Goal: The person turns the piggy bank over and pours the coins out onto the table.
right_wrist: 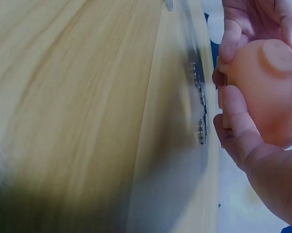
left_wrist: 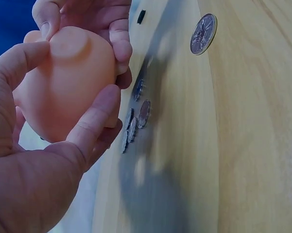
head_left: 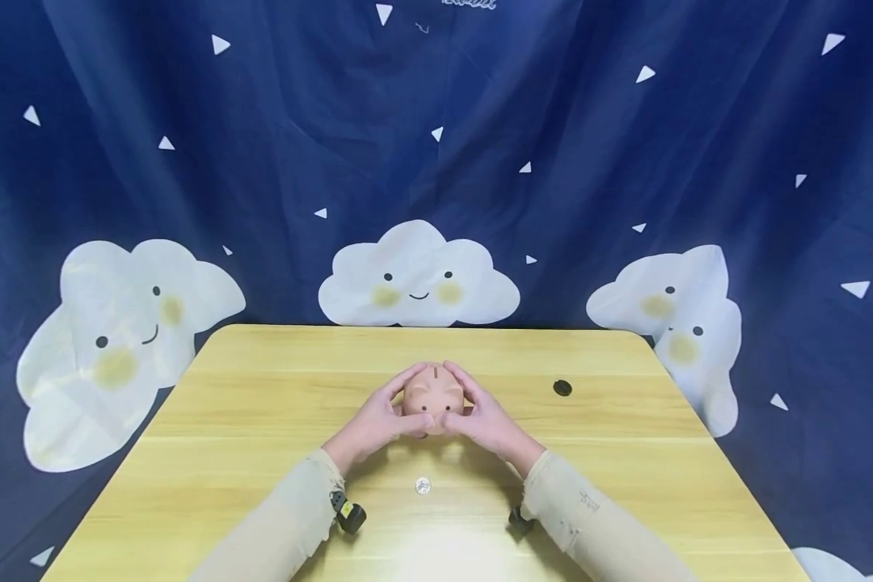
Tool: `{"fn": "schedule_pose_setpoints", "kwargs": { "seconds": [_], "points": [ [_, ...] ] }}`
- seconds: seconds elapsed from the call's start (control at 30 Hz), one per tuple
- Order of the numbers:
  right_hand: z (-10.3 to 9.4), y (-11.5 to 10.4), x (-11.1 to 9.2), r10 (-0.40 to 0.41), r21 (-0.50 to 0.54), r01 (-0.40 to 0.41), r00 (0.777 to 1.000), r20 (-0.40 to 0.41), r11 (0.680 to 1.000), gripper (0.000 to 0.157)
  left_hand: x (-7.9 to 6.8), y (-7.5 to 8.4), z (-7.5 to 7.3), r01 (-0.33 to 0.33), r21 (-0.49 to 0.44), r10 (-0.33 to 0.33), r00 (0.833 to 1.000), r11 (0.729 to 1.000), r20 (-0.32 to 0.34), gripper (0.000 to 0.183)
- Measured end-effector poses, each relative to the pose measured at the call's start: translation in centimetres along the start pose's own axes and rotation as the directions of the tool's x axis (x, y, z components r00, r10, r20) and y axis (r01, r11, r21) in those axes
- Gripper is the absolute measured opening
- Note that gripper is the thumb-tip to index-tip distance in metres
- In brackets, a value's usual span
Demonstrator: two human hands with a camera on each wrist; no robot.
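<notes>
Between both hands is a pink piggy bank (head_left: 434, 390), its slotted top and face turned up toward the head camera. My left hand (head_left: 380, 419) grips it from the left and my right hand (head_left: 491, 422) from the right, with both thumbs over the snout side. Both wrist views show it held above the tabletop. Several silver coins (left_wrist: 144, 114) lie on the wood beneath it, hidden in the head view by the bank and hands. Nearer to me, one separate coin (head_left: 423, 486) lies flat between my forearms. The bank's underside is mostly hidden.
A small round black cap (head_left: 563, 388) lies on the wooden table (head_left: 276, 388), to the right of my right hand. Behind the table's far edge hangs a dark blue curtain (head_left: 480, 97) with clouds and triangles printed on it.
</notes>
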State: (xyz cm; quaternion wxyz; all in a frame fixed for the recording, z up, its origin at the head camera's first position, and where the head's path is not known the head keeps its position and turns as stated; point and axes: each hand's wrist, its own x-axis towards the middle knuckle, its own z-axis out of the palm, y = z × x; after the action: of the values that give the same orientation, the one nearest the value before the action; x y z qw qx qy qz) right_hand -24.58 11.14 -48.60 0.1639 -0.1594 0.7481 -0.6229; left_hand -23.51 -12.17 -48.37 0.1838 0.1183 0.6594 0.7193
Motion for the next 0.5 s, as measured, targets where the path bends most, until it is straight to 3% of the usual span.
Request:
{"fn": "schedule_pose_setpoints", "kwargs": {
  "seconds": [0.5],
  "points": [
    [0.22,-0.04,0.13,0.048,0.025,-0.049,0.998,0.034,0.999,0.096,-0.06,-0.27,-0.08,0.043,0.042,-0.043,0.999,0.998,0.003,0.100]
  ]
}}
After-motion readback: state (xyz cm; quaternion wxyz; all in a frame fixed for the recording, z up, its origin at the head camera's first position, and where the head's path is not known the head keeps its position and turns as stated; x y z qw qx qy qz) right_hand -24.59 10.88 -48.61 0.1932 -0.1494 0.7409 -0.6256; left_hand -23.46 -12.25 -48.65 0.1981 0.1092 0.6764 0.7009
